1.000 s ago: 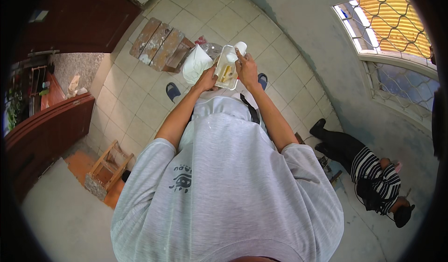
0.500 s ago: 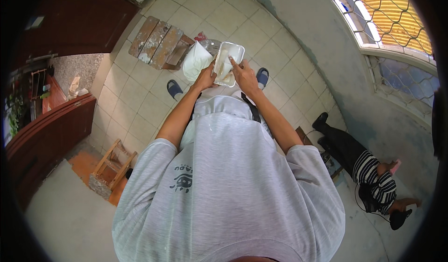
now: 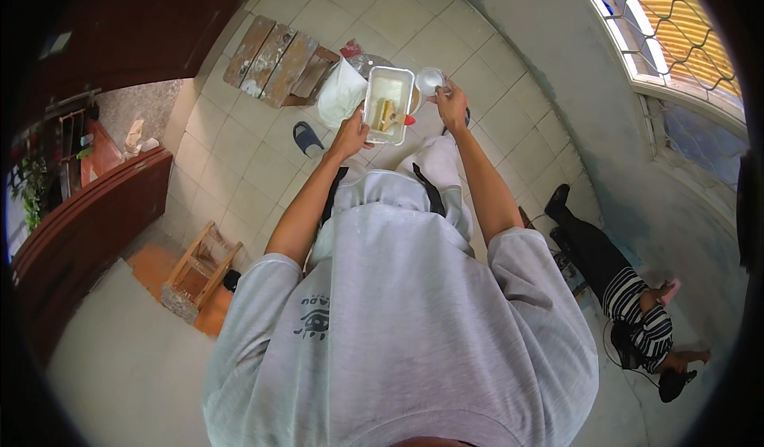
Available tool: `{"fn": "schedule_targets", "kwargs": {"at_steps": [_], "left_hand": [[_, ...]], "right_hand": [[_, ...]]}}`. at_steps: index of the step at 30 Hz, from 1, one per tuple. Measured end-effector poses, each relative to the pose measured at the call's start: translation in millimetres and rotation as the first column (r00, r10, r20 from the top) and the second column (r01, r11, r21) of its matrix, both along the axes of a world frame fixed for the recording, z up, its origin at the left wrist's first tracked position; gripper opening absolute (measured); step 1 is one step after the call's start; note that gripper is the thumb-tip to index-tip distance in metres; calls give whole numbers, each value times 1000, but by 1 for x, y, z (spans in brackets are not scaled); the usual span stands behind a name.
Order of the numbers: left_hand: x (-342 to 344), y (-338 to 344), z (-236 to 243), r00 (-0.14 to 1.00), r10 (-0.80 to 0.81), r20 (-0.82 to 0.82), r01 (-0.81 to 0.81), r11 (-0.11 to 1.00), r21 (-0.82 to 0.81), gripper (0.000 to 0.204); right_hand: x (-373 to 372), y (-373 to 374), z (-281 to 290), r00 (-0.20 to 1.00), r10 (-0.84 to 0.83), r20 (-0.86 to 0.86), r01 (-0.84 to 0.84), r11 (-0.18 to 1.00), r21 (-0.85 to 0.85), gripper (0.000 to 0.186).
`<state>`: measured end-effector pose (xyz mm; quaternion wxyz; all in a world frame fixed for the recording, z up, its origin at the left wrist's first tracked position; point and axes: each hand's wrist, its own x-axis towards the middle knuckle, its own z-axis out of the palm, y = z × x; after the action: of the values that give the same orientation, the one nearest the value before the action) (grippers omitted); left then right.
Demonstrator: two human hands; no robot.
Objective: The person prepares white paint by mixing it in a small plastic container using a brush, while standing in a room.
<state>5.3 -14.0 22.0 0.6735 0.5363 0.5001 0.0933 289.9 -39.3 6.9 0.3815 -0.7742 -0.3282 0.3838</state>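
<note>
My left hand (image 3: 352, 135) grips the lower left side of a white rectangular tray (image 3: 390, 83), with the thumb over its rim. Inside the tray lie some yellowish pieces (image 3: 386, 113), too small to identify. Off to the tray's right, my right hand (image 3: 452, 106) pinches a small round, clear-whitish plastic cup (image 3: 430, 79) by its edge. A small red object (image 3: 410, 119) shows at the tray's right edge; what it belongs to is hidden. A white plastic bag (image 3: 341, 93) stands just left of the tray.
A worn wooden stool (image 3: 274, 64) stands ahead to the left. Slippers (image 3: 306, 138) are on the tiled floor (image 3: 239, 141). Another wooden stool (image 3: 203, 268) lies at the left, near a dark red door (image 3: 95, 232). At the right, another person (image 3: 625, 288) is beside the wall.
My right hand has moved out of the tray to the right and now holds the round cup apart from it. The tray's inside has come into view. My left hand keeps its grip.
</note>
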Motion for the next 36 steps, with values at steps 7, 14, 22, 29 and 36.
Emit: {"fn": "schedule_targets", "kwargs": {"at_steps": [7, 14, 22, 29, 36], "left_hand": [[-13, -14, 16, 995, 101, -17, -101, 993, -56, 69], [1, -17, 9, 995, 84, 50, -79, 993, -84, 71], [22, -8, 0, 999, 37, 17, -37, 999, 14, 72], [24, -3, -3, 1000, -23, 8, 23, 1000, -13, 73], [18, -4, -6, 999, 17, 49, -17, 1000, -4, 70]], "right_hand": [[-8, -8, -80, 944, -19, -330, -66, 968, -243, 50], [-30, -40, -96, 984, 174, 35, -158, 949, -274, 41], [-57, -44, 21, 991, 114, 73, -121, 988, 92, 39], [-70, -43, 28, 865, 343, 367, -386, 921, 50, 40], [-78, -18, 16, 894, 429, 130, -442, 893, 91, 22]]}}
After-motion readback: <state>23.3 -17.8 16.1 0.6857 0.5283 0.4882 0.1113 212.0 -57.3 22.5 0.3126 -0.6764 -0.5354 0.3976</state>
